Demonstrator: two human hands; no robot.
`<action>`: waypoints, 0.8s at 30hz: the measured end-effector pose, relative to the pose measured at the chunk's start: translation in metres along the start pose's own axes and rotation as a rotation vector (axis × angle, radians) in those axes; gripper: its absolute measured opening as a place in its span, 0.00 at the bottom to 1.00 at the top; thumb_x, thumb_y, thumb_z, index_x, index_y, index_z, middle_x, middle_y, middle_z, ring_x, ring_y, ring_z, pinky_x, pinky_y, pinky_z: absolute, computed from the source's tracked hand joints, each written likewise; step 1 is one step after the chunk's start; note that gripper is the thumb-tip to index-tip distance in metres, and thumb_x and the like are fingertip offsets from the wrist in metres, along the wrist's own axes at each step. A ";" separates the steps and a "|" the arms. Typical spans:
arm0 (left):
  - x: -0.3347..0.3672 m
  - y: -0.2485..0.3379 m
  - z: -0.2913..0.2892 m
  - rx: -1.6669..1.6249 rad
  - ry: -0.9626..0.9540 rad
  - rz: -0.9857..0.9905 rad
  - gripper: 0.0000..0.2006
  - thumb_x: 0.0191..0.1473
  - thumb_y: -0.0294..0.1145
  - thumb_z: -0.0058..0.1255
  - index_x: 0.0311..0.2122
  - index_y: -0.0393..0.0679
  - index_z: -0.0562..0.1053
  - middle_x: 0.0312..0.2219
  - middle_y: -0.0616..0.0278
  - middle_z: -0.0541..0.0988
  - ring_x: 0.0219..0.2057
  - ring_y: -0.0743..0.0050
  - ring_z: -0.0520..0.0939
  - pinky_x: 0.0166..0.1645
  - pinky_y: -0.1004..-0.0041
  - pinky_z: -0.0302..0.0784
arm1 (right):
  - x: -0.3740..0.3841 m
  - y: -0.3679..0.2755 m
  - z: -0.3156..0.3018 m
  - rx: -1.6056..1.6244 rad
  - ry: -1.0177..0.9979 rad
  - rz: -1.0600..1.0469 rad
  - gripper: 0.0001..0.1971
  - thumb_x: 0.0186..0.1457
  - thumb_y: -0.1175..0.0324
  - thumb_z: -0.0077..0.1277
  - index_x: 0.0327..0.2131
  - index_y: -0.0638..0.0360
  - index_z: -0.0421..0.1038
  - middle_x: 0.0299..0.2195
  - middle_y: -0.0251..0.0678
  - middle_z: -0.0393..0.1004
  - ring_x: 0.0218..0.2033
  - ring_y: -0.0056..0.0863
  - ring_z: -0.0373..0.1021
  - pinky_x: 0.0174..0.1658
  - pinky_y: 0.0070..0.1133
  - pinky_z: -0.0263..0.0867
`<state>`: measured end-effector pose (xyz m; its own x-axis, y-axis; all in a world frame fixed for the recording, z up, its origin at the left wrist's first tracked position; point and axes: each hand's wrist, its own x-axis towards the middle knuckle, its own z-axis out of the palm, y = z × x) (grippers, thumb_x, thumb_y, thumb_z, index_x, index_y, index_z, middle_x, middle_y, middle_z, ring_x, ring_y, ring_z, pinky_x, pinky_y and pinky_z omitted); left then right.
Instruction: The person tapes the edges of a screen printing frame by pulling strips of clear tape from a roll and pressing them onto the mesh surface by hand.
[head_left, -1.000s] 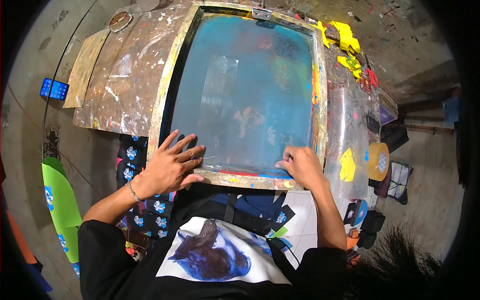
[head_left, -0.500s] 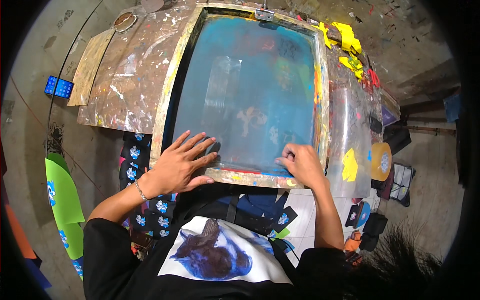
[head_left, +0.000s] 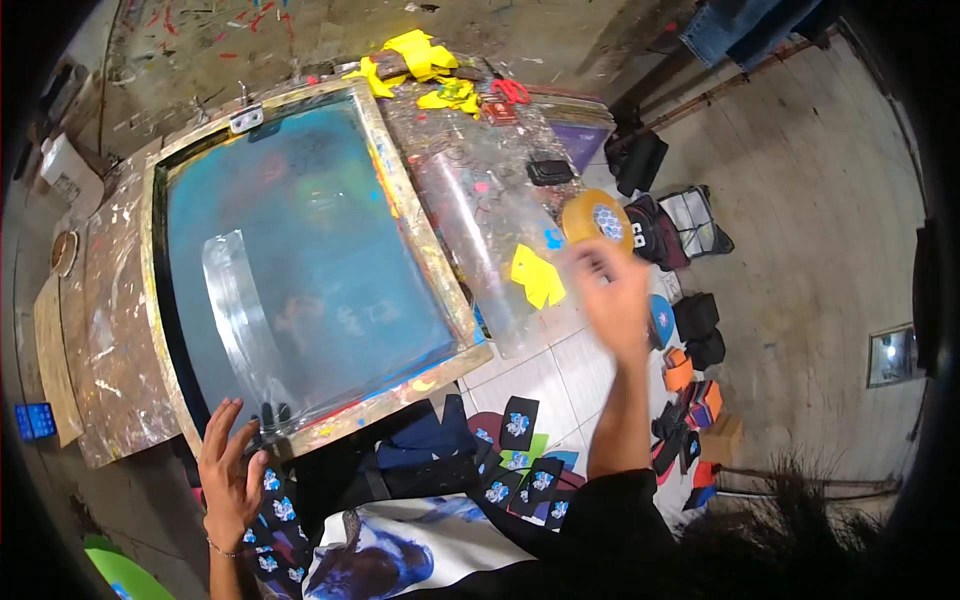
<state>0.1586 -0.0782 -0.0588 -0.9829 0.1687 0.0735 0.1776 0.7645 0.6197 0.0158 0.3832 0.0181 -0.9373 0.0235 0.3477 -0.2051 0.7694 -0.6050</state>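
A wooden-framed printing screen [head_left: 440,270] with blue-grey mesh lies tilted across my view. On the left part of its mesh runs a shiny strip of clear tape [head_left: 236,312]. My left hand [head_left: 230,468] is at the screen's near left corner, fingers apart and fingertips by the frame's inner edge. Out to the right, my right hand [head_left: 615,300] is smeared by motion beside a large roll of amber packing tape [head_left: 578,217]. Its fingers overlap the roll's near side; whether they touch it I cannot tell. A yellow scrap [head_left: 537,277] lies just left of this hand.
A clear plastic sheet [head_left: 465,240] covers the table's right side. Yellow strips [head_left: 425,55], red-handled scissors [head_left: 511,91] and a black case [head_left: 549,172] lie farther back. Printed dark pieces [head_left: 518,422] hang or lie below the near edge. A phone [head_left: 35,421] is at far left.
The view has turned right. My right hand has left the screen's near right corner and moved right to the tape roll. My left hand stays by the frame's near left part.
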 end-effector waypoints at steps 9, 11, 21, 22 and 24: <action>0.024 0.040 0.028 -0.169 -0.061 0.187 0.15 0.46 0.25 0.60 0.42 0.34 0.77 0.48 0.45 0.77 0.52 0.42 0.77 0.57 0.55 0.72 | 0.072 0.169 -0.042 -0.396 -0.244 0.363 0.48 0.36 0.54 0.72 0.62 0.59 0.62 0.46 0.54 0.77 0.47 0.45 0.75 0.51 0.31 0.70; 0.016 0.039 0.028 -0.185 -0.069 0.190 0.15 0.46 0.25 0.60 0.42 0.34 0.77 0.46 0.46 0.78 0.51 0.43 0.78 0.56 0.56 0.73 | 0.083 0.182 -0.036 -0.493 -0.392 0.259 0.53 0.32 0.56 0.72 0.65 0.58 0.58 0.59 0.49 0.68 0.47 0.42 0.75 0.51 0.30 0.71; -0.001 0.044 0.027 -0.181 -0.010 0.116 0.14 0.46 0.22 0.58 0.41 0.34 0.77 0.43 0.49 0.79 0.47 0.48 0.80 0.54 0.58 0.74 | 0.106 0.180 -0.003 -0.576 -0.498 0.406 0.37 0.30 0.62 0.73 0.50 0.54 0.75 0.48 0.47 0.77 0.51 0.46 0.73 0.55 0.34 0.67; -0.001 0.044 0.026 -0.183 -0.007 0.113 0.14 0.46 0.22 0.58 0.41 0.34 0.77 0.43 0.49 0.79 0.47 0.48 0.80 0.54 0.58 0.74 | 0.100 0.181 0.000 -0.585 -0.441 0.300 0.35 0.30 0.66 0.72 0.49 0.55 0.74 0.45 0.48 0.78 0.48 0.46 0.74 0.52 0.33 0.69; 0.000 0.044 0.024 -0.247 0.011 0.082 0.13 0.46 0.20 0.57 0.41 0.34 0.77 0.42 0.49 0.79 0.47 0.48 0.80 0.53 0.59 0.74 | 0.090 0.180 0.001 -0.591 -0.383 0.192 0.34 0.29 0.69 0.70 0.48 0.56 0.74 0.42 0.49 0.78 0.44 0.46 0.76 0.50 0.33 0.70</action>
<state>0.1673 -0.0294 -0.0502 -0.9665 0.2157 0.1389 0.2405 0.5732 0.7833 -0.1062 0.5231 -0.0607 -0.9965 0.0511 -0.0664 0.0579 0.9928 -0.1051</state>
